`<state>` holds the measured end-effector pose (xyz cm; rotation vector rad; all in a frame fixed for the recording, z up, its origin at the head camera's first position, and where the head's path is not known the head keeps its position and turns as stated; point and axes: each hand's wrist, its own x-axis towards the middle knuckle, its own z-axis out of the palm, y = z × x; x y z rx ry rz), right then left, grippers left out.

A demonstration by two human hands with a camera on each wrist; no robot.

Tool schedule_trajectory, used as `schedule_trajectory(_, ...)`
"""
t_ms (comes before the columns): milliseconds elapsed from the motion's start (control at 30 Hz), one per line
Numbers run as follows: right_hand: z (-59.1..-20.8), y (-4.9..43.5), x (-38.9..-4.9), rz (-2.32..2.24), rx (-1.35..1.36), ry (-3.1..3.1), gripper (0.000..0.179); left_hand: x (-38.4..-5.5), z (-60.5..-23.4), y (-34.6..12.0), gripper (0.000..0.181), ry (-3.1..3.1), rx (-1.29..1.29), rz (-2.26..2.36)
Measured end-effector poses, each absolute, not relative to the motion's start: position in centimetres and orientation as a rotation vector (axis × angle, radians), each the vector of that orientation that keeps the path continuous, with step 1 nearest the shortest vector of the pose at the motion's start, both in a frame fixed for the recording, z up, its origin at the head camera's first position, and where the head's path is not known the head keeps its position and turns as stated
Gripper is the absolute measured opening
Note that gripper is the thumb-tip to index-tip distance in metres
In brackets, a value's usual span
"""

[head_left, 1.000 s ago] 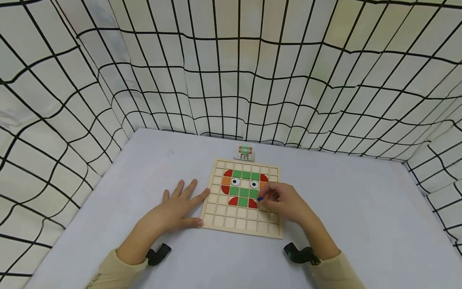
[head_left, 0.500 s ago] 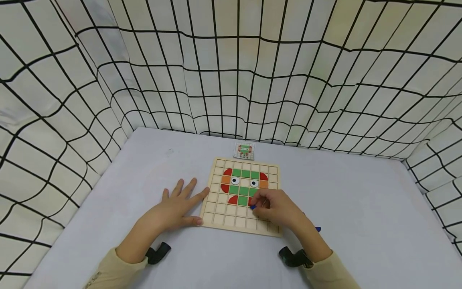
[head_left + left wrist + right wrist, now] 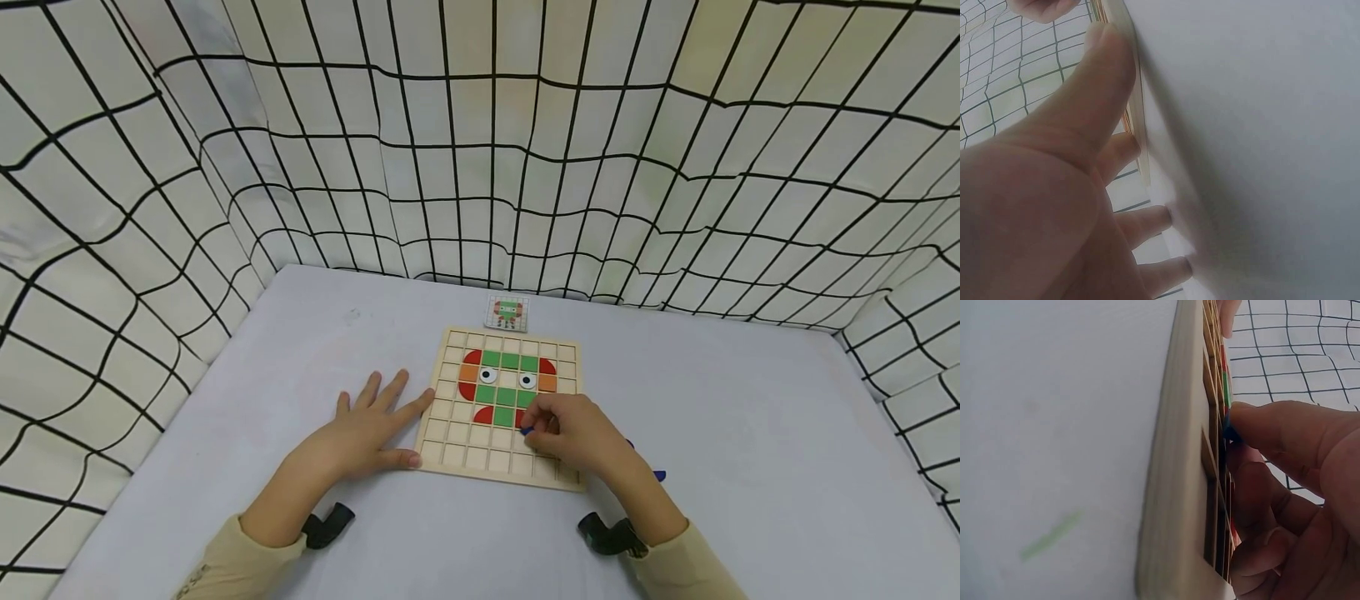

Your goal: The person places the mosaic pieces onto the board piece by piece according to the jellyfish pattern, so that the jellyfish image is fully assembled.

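A wooden grid board point(image 3: 480, 462) lies on the white table, with red, green and orange pieces and two eye discs set in its cells. My right hand point(image 3: 573, 429) pinches a small blue piece point(image 3: 527, 431) between thumb and fingertips, low over the board just below the red quarter-round piece at the right. In the right wrist view the blue piece point(image 3: 1231, 432) shows close to the grid; most of it is hidden by the fingers. My left hand point(image 3: 360, 437) lies with spread fingers at the board's left edge, thumb and index fingertip touching the rim.
A small picture card point(image 3: 507, 313) with a similar coloured figure lies behind the board. Another blue piece point(image 3: 659, 476) lies on the table beside the right forearm, partly hidden. Black netting point(image 3: 495, 150) rises at the back and sides.
My right hand has moved slightly left and down over the board with the blue piece, then stayed there. Blue bits by the right forearm have come into view. The left hand stays put.
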<state>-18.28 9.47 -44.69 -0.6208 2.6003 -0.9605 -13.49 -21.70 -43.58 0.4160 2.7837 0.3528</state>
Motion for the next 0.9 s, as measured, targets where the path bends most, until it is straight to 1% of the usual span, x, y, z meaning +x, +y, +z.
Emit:
schedule_trajectory(567, -44.77, 9.23, -18.14, -0.875, -0.611, 2.644, 0.012, -13.42, -43.58, -21.75, 0.090, 2.798, 0.436, 0.357)
schedule_trajectory(900, -44.47, 9.26, -18.19, -0.836, -0.716, 2.611, 0.011, -13.55, -43.81, -21.79, 0.091, 2.793, 0.422, 0.352)
